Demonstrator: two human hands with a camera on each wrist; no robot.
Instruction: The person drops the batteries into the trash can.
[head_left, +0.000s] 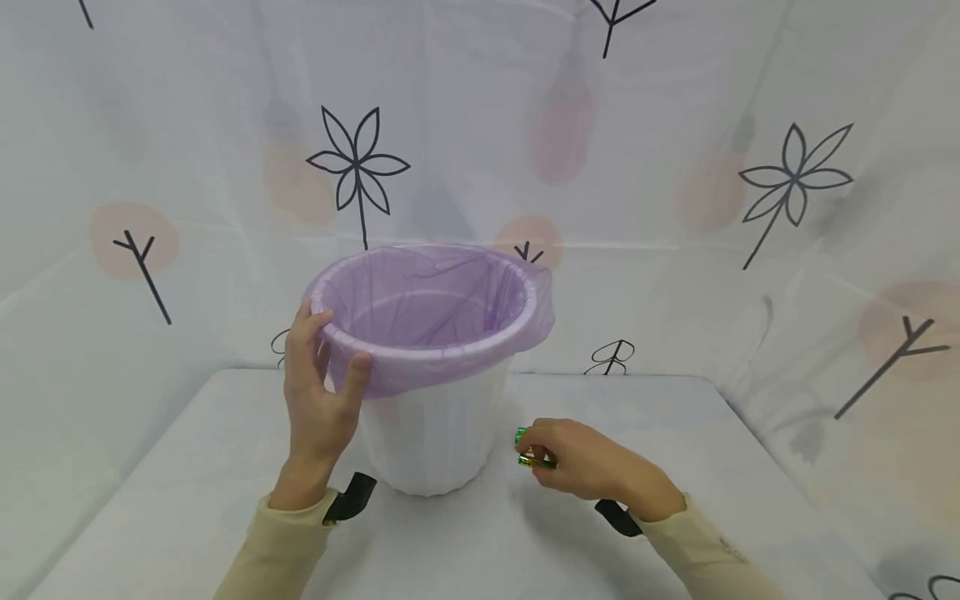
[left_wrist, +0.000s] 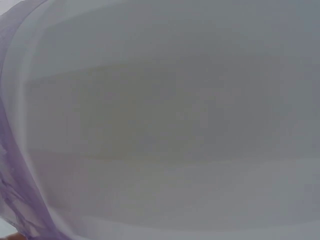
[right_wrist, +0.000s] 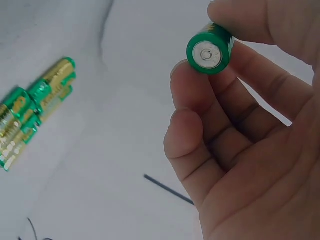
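Battery sits pinched between the right fingers.

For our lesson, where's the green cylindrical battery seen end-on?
In the right wrist view, the battery is upper right of centre, pinched by the right hand; green-and-gold batteries lie at left.

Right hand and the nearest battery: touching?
Touching. The right wrist view shows the right hand pinching the nearest battery, one digit meeting it above and another below.
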